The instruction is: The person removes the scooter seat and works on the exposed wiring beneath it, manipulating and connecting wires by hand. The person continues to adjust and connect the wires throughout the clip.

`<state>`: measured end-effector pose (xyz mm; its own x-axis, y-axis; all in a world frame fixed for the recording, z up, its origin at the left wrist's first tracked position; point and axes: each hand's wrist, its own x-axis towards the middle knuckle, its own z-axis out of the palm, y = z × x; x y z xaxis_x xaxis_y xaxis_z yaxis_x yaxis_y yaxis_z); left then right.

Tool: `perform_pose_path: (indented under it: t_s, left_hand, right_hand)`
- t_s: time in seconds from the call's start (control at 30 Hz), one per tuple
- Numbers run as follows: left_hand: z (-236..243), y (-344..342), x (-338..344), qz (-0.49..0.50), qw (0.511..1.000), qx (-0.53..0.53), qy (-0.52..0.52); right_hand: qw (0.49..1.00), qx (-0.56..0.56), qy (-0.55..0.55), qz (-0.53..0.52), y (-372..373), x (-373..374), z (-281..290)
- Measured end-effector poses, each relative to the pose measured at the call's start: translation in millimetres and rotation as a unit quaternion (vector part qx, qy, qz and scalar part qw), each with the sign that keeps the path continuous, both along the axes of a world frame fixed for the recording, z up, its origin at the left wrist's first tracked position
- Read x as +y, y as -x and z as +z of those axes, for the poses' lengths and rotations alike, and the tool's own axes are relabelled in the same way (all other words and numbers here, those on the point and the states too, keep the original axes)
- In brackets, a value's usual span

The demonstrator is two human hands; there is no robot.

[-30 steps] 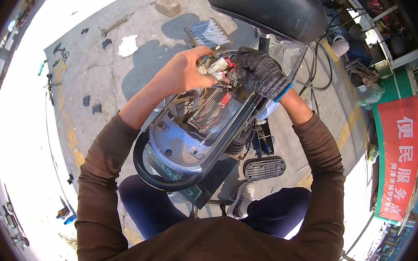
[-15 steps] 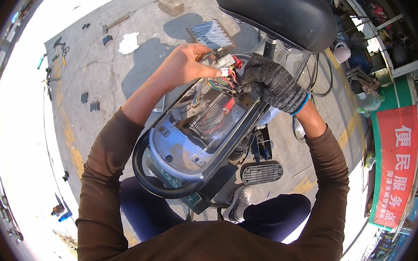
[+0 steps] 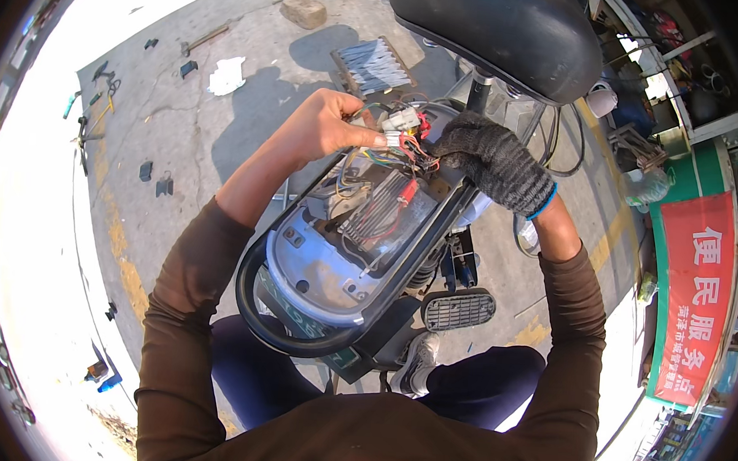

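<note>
My left hand (image 3: 316,131) is bare, its thumb and fingers closed on a white connector (image 3: 391,140) in a bundle of coloured wires (image 3: 378,157). A larger white connector (image 3: 404,119) sits just above. My right hand (image 3: 499,169), in a dark grey knit glove, is curled round wires to the right of the bundle, its fingertips partly hidden. Below both hands lie a finned metal box (image 3: 375,205) and a red connector (image 3: 408,191), inside the open rear compartment of a scooter (image 3: 311,282) with a black rear rail. Above is the raised black saddle (image 3: 491,31).
Behind the scooter are a tray of pale strips (image 3: 371,62), a stone block (image 3: 300,9) and white paper (image 3: 226,75). Tools (image 3: 103,109) lie at left. Cables (image 3: 571,167) loop at right beside a red banner (image 3: 690,301). A grille-like pad (image 3: 457,309) is below.
Both hands have shifted slightly down and to the right in the view. My left thumb moved onto the white connector and stays there, exposing more of the wires. The saddle appears further right.
</note>
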<state>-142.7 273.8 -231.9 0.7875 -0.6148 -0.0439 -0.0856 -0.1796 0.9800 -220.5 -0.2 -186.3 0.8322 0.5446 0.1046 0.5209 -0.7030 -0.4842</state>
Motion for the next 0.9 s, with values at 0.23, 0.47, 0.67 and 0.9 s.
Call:
perform_pose_path:
  t_s: [0.23, 0.47, 0.67, 0.9]
  left_hand:
    - [4.0, -0.5, -3.2, 0.001, 0.999, -0.012, -0.038]
    - [15.1, -8.6, -8.6, -0.05, 0.994, -0.02, -0.098]
    - [28.7, -6.0, -21.0, -0.026, 0.991, 0.076, -0.104]
    - [20.0, -9.9, -14.5, 0.01, 0.989, 0.114, -0.092]
  right_hand:
    - [0.984, -0.061, 0.096, -0.139, 3.8, 34.8, -5.5]
    - [0.995, 0.001, -0.032, -0.095, -5.7, 10.2, -19.4]
    - [0.98, -0.048, -0.006, -0.194, 0.4, 40.1, -19.5]
    - [0.97, -0.088, -0.159, -0.161, 10.5, 28.5, -27.7]
